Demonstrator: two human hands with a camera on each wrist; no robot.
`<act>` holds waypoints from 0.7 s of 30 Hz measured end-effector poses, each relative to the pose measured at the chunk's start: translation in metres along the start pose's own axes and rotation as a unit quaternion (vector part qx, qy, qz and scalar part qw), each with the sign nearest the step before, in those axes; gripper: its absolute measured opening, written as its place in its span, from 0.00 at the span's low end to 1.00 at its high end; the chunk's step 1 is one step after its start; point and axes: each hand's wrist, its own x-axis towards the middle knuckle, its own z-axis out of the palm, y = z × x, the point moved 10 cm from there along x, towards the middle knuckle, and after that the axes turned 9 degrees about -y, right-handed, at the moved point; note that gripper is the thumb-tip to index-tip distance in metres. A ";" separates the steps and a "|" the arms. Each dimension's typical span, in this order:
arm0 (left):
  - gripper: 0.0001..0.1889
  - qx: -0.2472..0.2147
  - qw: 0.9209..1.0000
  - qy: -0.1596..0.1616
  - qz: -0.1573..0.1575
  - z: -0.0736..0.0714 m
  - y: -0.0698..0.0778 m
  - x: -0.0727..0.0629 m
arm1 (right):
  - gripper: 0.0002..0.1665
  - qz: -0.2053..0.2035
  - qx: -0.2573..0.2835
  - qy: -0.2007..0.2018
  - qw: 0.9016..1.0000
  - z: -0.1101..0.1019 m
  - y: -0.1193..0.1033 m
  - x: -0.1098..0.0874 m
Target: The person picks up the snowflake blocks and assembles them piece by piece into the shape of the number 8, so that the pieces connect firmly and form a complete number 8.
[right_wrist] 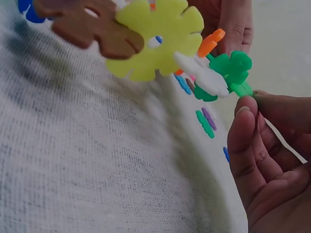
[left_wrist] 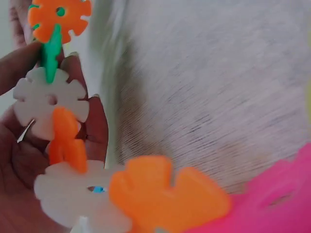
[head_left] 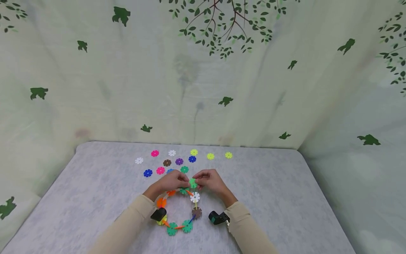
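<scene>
A ring-shaped chain of notched plastic snowflake discs, in green, orange, white, yellow, brown and other colours, hangs between both hands, its lower part over the table. My left hand (head_left: 172, 180) pinches the chain's far side between thumb and fingers, by a green disc (left_wrist: 51, 53) slotted into an orange disc (left_wrist: 59, 18). A white disc (left_wrist: 51, 99) lies across its fingers. Thumb and forefinger of my right hand (head_left: 210, 181) pinch a light green disc (head_left: 193, 183) at the ring's upper right. In the right wrist view it appears edge-on against a green disc (right_wrist: 237, 68).
Loose discs lie beyond the hands, among them a pink disc (head_left: 154, 153), a purple disc (head_left: 179, 161), a blue disc (head_left: 147, 173) and a yellow disc (head_left: 228, 155). A grey cloth covers the table (head_left: 279, 197). Behind it hangs a leaf-printed curtain (head_left: 158, 88).
</scene>
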 end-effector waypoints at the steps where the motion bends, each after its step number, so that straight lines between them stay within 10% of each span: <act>1: 0.07 -0.013 1.000 -0.003 -0.002 0.002 -0.002 0.000 | 0.10 0.005 -0.003 -0.002 1.000 0.001 0.001 0.000; 10: 0.08 -0.114 0.993 0.018 -0.017 0.013 -0.013 -0.010 | 0.10 0.019 -0.044 -0.025 0.999 -0.004 0.004 -0.001; 13: 0.08 -0.137 0.990 0.026 -0.030 0.015 -0.015 -0.014 | 0.12 0.006 -0.072 0.046 0.996 -0.036 0.001 -0.003; 18: 0.09 -0.182 0.983 0.017 -0.030 0.018 -0.020 -0.016 | 0.12 0.051 -0.161 0.264 0.950 -0.126 0.004 -0.017; 21: 0.09 -0.197 0.979 0.025 -0.038 0.018 -0.027 -0.017 | 0.18 0.116 -0.186 0.318 0.922 -0.162 0.017 -0.025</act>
